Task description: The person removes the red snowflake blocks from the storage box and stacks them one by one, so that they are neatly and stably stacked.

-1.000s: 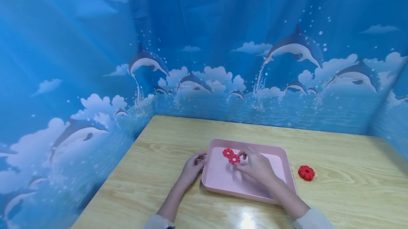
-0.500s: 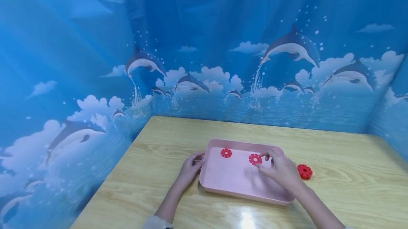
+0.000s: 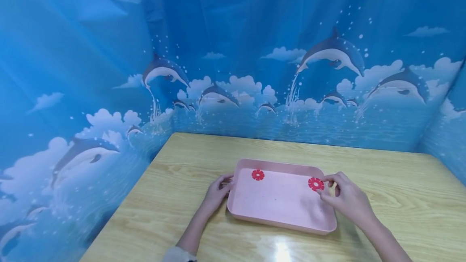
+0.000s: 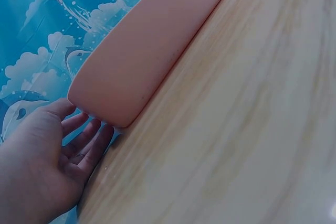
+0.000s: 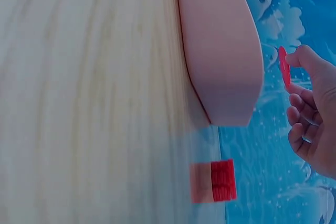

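Observation:
Between thumb and fingertip, my right hand [image 3: 347,197] pinches a red notched disc [image 3: 316,184] with a hole in its middle. In the head view it hangs above the right end of the pink tray [image 3: 276,205]; the right wrist view shows the held disc [image 5: 284,66] edge-on, higher than the tray wall [image 5: 220,51]. Another red notched disc [image 3: 258,175] lies in the tray's far left part. My left hand [image 3: 215,193] touches the left end of the tray, its loosely bent fingers [image 4: 86,140] against the end wall.
A short stack of red discs [image 5: 223,180] stands on the wooden table [image 5: 105,103] beyond the tray's right end. In the head view my right hand hides it. A blue curtain [image 3: 233,51] printed with dolphins borders the table's back and left.
My right hand has lifted one disc away from the other in the tray and carried it rightward to the tray's right end. My left hand stays at the tray's left end.

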Available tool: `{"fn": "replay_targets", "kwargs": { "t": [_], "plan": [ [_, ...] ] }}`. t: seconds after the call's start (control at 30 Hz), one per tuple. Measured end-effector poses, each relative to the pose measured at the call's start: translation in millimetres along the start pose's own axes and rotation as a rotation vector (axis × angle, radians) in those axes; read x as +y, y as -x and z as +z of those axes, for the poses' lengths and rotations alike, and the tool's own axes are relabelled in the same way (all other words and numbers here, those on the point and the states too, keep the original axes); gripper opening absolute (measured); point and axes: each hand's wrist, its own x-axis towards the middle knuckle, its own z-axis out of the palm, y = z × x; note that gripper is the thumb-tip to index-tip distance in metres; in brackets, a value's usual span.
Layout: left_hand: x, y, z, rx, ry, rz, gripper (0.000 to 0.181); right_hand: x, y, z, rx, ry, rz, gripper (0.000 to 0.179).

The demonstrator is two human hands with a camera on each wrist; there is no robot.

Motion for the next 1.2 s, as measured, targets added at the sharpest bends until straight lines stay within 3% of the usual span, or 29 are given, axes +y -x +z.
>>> {"fn": "replay_targets", "kwargs": {
  "t": [0.6,0.93,1.0,1.2],
  "plan": [
    [-2.8,-0.6,0.2,0.001,0.001,-0.005,0.038,56.5,18.6,-20.8,0.084,0.013,0.053,0.032],
    [-1.1,0.7,2.2,0.018,-0.037,-0.008,0.037,77.6,26.6,-18.6,0.057,-0.002,0.101,0.034],
    [1.0,1.5,1.7,0.017,-0.024,0.002,0.037,81.6,27.6,-16.9,0.06,-0.001,0.105,0.034],
    [27.2,11.2,3.0,-0.002,-0.017,-0.007,0.034,92.3,31.4,-11.9,0.053,-0.024,0.095,0.033]
  ]
}}
